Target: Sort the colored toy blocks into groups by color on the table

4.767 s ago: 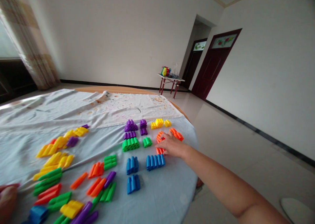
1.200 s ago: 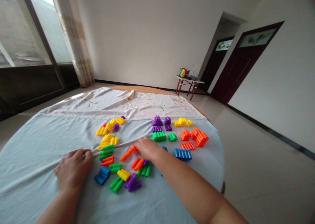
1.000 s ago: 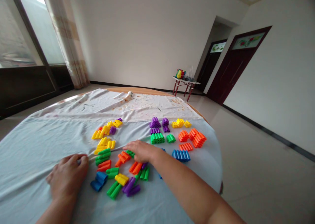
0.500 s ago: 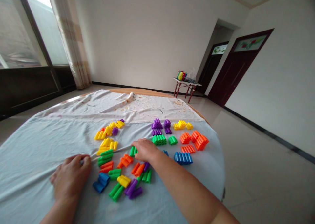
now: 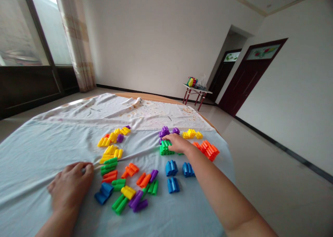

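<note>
My right hand is at the green block stack, its thumb and fingers closed on a green block at the top. The fingers partly cover the stack and the purple blocks behind it. My left hand lies on the cloth at the left, fingers loosely bent and apart, holding nothing. Nearest to it are a blue block, an orange block and green blocks. Other loose pieces lie between my hands, among them a yellow block and purple blocks.
Blue blocks stand grouped nearer me, below my right hand. Orange blocks and yellow blocks sit at the right, partly behind my forearm. More yellow blocks lie left of centre. A light blue cloth covers the round table.
My right hand has moved right and away from me, from a loose green block to the green stack. That loose block is gone from its spot. My left hand stays on the cloth.
</note>
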`<state>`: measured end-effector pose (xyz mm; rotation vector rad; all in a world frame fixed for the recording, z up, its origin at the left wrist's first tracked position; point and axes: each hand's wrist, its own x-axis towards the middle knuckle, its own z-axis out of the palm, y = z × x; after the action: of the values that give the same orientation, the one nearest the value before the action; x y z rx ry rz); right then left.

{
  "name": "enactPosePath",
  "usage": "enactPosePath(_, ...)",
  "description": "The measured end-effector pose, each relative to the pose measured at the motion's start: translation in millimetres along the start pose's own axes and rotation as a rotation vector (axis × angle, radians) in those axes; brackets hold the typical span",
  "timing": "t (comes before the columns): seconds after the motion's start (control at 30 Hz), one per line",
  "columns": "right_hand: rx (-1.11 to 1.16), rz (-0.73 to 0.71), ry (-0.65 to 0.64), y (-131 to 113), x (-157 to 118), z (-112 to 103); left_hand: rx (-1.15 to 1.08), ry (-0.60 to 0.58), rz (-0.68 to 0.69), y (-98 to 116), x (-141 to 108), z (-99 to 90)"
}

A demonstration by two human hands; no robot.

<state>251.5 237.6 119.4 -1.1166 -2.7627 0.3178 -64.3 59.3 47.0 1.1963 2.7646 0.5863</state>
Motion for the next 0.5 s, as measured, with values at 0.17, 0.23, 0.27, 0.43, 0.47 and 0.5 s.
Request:
enactPosePath(0.17, -0.049, 0.024, -0.053, 3.4, 1.4, 6.9, 0.006, 0.017, 0.000, -0.6, 0.1, 0.9)
enactPosePath(0.23, -0.071, 0.039, -0.067, 2.9, 2.1, 8.7, 0.005, 0.020, -0.001, -1.3, -0.1, 1.1)
enactPosePath(0.27, -0.080, 0.045, -0.074, 2.9, 2.2, 9.0, 0.003, 0.020, -0.003, -1.6, 0.0, 1.2)
enactPosePath(0.43, -0.121, 0.069, -0.082, -1.2, -1.1, 1.8, -0.014, 0.007, -0.006, -1.9, 0.2, 1.5)
enactPosePath(0.47, -0.122, 0.070, -0.062, -4.5, -2.6, -1.0, -0.017, 0.009, -0.008, -1.5, 0.0, 1.3)
enactPosePath(0.5, -0.115, 0.063, -0.032, -9.1, -4.4, -3.6, -0.021, 0.013, -0.010, -1.1, -0.4, 1.0)
